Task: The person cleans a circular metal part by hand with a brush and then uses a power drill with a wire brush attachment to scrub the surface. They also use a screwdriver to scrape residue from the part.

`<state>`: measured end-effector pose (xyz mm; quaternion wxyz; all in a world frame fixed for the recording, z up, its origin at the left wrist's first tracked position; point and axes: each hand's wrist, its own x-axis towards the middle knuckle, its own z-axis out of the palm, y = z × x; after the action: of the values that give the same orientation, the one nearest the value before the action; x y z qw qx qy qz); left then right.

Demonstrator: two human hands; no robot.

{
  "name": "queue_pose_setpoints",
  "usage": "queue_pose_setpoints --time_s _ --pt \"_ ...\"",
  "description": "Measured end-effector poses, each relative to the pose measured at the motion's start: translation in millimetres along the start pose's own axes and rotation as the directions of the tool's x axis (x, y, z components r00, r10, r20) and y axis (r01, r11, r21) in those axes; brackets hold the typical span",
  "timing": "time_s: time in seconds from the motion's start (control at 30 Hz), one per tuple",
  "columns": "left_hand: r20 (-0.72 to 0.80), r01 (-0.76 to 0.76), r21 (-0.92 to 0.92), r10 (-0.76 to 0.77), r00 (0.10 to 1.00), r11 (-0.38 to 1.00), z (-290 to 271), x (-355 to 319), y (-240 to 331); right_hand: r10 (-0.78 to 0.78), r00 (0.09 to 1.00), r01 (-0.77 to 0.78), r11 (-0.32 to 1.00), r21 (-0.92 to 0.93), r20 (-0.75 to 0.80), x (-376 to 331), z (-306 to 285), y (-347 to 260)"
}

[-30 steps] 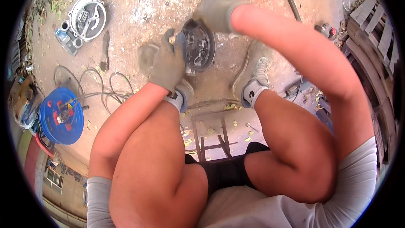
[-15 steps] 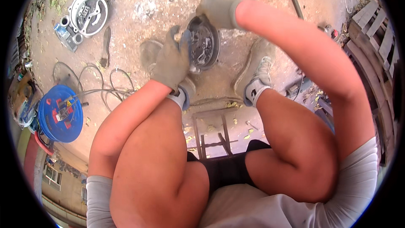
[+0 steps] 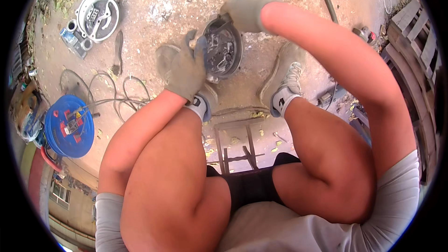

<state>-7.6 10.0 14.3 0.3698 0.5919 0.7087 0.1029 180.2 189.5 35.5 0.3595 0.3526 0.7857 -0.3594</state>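
Note:
Between my shoes stands a round, dark metal housing (image 3: 235,58), tilted, its open side showing a grimy inside with pale shiny ribs. My left hand (image 3: 186,72), in a grey work glove with blue-grey fingers, grips its left rim. At the far rim is my gloved right hand (image 3: 245,10), its fingers curled and mostly hidden. A short dark flat tool (image 3: 225,21) pokes out below those fingers into the housing; its kind is unclear. To the far left lies a second, cleaner silver housing (image 3: 97,15), beside a blue-grey metal part with round openings (image 3: 74,39).
A dark-handled brush (image 3: 117,53) lies left of my shoes. Looped cable (image 3: 114,98) runs to a blue reel (image 3: 70,126). A metal pipe or bar (image 3: 328,3) lies at the far right, near wooden pallets (image 3: 415,37). Behind my feet is a small metal frame (image 3: 235,147).
The housing has tipped slightly, and more of its upper inside shows. The flat tool under my right hand is now visible. Both hands have barely shifted.

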Motion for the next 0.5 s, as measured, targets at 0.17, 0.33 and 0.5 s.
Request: queue_pose_setpoints --time_s 0.17,0.33,0.5 --pt "-0.136 -0.104 0.073 0.113 0.984 0.992 27 -19 -80 0.014 1.000 -0.014 0.998 0.059 0.015 -11 23 -23" --pt "-0.129 0.012 -0.091 -0.024 0.991 0.996 35 -16 -110 -0.051 0.986 0.124 0.855 0.504 -0.156 -36 46 4" --pt "-0.079 -0.033 -0.065 0.028 0.997 0.997 25 -6 -104 0.010 0.990 0.072 0.821 0.566 -0.140 -28 40 12"
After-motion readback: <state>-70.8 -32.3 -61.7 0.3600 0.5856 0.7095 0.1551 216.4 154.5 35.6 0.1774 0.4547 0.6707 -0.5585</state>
